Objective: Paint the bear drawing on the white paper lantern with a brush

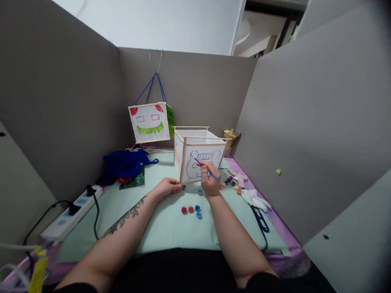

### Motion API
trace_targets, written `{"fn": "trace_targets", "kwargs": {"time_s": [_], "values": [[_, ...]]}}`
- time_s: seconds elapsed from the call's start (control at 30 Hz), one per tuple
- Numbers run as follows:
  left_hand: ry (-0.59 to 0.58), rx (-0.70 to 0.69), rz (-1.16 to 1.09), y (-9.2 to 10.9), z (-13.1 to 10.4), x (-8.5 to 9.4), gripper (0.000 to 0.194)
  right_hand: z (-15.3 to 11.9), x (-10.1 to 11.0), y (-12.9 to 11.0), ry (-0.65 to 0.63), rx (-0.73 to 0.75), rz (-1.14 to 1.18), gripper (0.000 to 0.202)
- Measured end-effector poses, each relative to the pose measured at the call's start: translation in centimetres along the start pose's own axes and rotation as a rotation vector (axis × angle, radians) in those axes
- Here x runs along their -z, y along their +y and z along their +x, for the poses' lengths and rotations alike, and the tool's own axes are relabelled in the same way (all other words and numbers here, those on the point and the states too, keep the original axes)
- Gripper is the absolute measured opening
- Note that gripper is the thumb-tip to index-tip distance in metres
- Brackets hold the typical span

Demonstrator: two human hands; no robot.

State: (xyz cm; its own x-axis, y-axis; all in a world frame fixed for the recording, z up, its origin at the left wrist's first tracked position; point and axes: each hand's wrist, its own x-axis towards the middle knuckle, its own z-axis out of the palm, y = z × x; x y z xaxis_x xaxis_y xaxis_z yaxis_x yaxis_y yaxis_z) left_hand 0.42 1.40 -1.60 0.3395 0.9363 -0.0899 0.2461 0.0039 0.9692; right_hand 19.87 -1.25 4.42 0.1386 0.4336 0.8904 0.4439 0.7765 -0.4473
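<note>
A square lantern (189, 174) with wooden sticks and white panels stands in front of me, its top open. On the front panel is a blue outline of an animal-like face with rounded ears and a striped band on the forehead. My right hand (210, 179) is closed around a thin blue paintbrush (215, 177), its tip at the drawing's upper left. My left hand (167, 188) has its fingers pressed together at the lantern's lower left corner post. Small paint pots (190, 209) in red and blue lie on the table before the lantern; another blue pot (200, 192) is by my right wrist.
A finished-looking lantern (151, 123) with a red and green face hangs at the back. Blue cloth (123, 163) and a power strip (71, 214) lie left. White gloves (254, 199), more paint pots (231, 181) and a dark-blue tool (261, 219) lie right. Grey partitions (314, 104) enclose the table.
</note>
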Motion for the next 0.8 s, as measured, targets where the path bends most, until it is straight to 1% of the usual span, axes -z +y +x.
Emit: {"fn": "trace_targets", "kwargs": {"time_s": [0.27,0.5,0.8], "values": [[0.006,0.011,-0.004,0.44,-0.3,-0.12,0.041,0.03,0.14,-0.11,-0.016,0.001,-0.013,0.021],[-0.008,-0.001,0.009,0.32,-0.32,-0.02,0.039,-0.12,0.75,-0.28,0.104,0.012,-0.002,0.021],[-0.006,-0.011,0.01,-0.17,0.05,0.1,0.039,-0.16,0.58,0.13,0.129,-0.013,-0.039,0.022]]}}
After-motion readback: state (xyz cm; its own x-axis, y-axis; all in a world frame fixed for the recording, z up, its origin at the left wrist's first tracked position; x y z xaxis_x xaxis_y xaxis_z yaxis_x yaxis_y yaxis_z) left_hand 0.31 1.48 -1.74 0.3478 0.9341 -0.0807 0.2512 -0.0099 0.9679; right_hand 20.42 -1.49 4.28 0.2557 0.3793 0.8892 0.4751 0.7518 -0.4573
